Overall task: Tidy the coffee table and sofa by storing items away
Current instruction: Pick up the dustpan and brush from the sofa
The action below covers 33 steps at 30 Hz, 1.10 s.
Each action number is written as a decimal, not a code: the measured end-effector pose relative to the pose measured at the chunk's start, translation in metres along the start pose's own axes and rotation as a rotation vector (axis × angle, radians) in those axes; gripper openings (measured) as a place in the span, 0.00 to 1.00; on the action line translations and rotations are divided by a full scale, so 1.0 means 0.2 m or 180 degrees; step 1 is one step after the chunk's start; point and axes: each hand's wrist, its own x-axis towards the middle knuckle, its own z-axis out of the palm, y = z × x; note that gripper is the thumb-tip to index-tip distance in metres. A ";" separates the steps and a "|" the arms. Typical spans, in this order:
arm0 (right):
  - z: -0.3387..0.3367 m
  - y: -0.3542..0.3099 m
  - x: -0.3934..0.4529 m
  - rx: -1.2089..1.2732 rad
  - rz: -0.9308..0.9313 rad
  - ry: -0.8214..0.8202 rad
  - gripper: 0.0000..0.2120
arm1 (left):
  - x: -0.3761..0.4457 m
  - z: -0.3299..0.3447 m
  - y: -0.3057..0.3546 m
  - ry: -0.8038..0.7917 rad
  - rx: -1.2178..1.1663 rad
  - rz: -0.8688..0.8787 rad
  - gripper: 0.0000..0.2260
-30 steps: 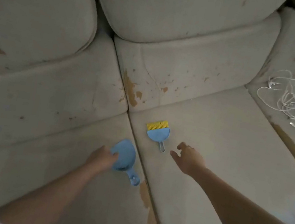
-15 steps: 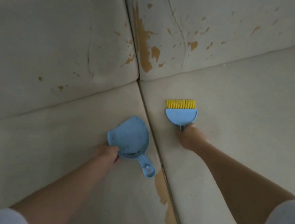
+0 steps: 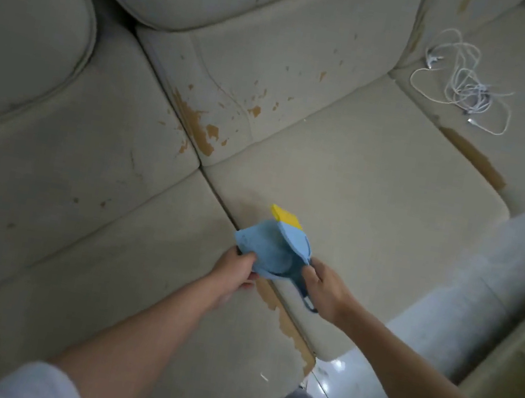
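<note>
A small blue dustpan is lifted just above the seat of the cream corner sofa. My left hand grips its left edge. A small blue brush with yellow bristles lies tilted in the dustpan's mouth, bristles pointing away from me. My right hand holds the brush by its thin handle, just right of the dustpan. The dustpan's handle pokes out beside my right hand.
A tangle of white cables lies on the far right seat cushion. The sofa's leather is peeling along the seams. A glossy white floor and a pale piece of furniture lie to the right of the sofa.
Both hands closed on their items and lifted them off the seat. The brush has been brought left into the dustpan. My view pulled back and now shows the cables and the floor.
</note>
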 end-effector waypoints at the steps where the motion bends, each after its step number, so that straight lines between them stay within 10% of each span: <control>1: -0.03 -0.01 -0.08 -0.0056 -0.0001 0.0028 0.13 | -0.08 0.04 0.04 -0.0175 -0.0104 0.0028 0.06; 16: -0.29 0.58 -1.18 0.0487 0.0521 0.1393 0.13 | -0.67 0.94 0.00 -0.2112 0.0414 -0.0252 0.14; 25: -0.22 1.21 -1.72 0.2215 0.0671 0.2124 0.25 | -0.93 1.54 -0.43 -0.2096 0.0932 -0.0065 0.17; 33: -0.10 1.78 -2.31 0.3874 0.1091 0.2290 0.09 | -1.25 1.99 -0.96 -0.1983 0.1130 -0.0179 0.20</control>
